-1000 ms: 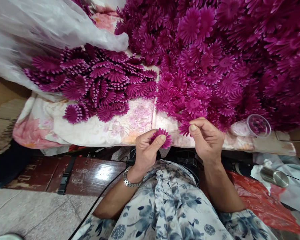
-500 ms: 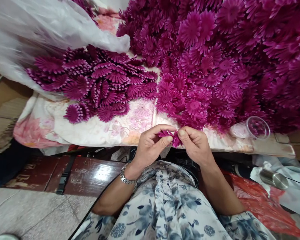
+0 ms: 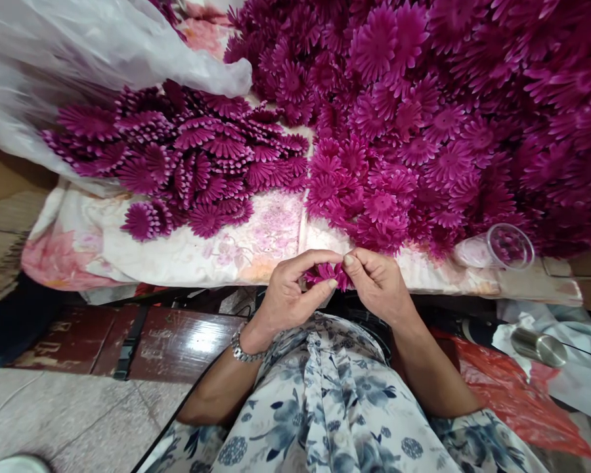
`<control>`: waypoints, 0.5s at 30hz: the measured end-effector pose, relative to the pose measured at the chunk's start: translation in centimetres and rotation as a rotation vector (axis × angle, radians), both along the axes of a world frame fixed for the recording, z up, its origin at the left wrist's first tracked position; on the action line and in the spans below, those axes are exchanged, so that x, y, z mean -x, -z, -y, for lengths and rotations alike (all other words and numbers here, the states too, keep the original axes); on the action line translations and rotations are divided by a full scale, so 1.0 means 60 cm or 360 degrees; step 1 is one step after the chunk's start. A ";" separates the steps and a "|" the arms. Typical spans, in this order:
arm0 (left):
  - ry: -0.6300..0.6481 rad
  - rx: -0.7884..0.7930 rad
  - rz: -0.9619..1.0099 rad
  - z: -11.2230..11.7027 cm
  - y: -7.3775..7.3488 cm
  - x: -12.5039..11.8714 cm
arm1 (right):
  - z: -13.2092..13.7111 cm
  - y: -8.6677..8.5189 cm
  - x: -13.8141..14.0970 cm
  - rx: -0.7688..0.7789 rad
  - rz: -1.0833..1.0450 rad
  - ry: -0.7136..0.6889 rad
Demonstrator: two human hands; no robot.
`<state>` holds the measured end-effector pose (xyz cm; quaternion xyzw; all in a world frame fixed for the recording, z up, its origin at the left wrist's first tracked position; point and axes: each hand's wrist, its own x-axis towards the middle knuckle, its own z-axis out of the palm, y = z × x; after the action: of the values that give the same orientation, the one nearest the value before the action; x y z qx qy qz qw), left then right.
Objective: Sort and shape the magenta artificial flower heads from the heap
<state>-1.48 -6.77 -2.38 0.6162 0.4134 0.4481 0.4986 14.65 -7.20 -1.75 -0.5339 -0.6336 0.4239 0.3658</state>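
Close to the table's front edge, a magenta artificial flower (image 3: 328, 274) sits between my two hands. My left hand (image 3: 298, 289) curls around it from the left, thumb and fingers on the petals. My right hand (image 3: 378, 281) pinches at the flower's right edge, its fingertips partly hiding the petals. Beyond my hands, a large heap of fluffed magenta flowers (image 3: 381, 205) covers the right side of the table. Stacked, flatter magenta petal pieces (image 3: 211, 157) with pale tips lie in a pile on the left.
A floral cloth (image 3: 177, 259) covers the table. White plastic sheeting (image 3: 118, 49) drapes over the left pile's back. A clear plastic cup (image 3: 509, 247) lies on its side at the right front. Below it are a metal cylinder (image 3: 539, 347) and a red plastic bag (image 3: 512, 394).
My right fingertips have moved slightly left, closer to my left fingers. More of the flower's petals now show, spread within my left hand. The piles are unchanged.
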 end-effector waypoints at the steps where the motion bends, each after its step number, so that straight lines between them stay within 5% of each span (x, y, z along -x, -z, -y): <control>1: 0.0004 0.0002 -0.0011 -0.001 0.000 -0.001 | 0.000 0.001 0.000 0.0005 -0.0001 -0.0008; 15: -0.0292 0.0487 0.0400 -0.003 0.035 -0.010 | 0.013 0.004 0.004 0.0225 -0.0282 -0.0144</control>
<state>-0.88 -6.61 -4.46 0.4325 0.4656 0.4968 0.5911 14.39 -7.95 -2.02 -0.4897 -0.5907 0.5292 0.3622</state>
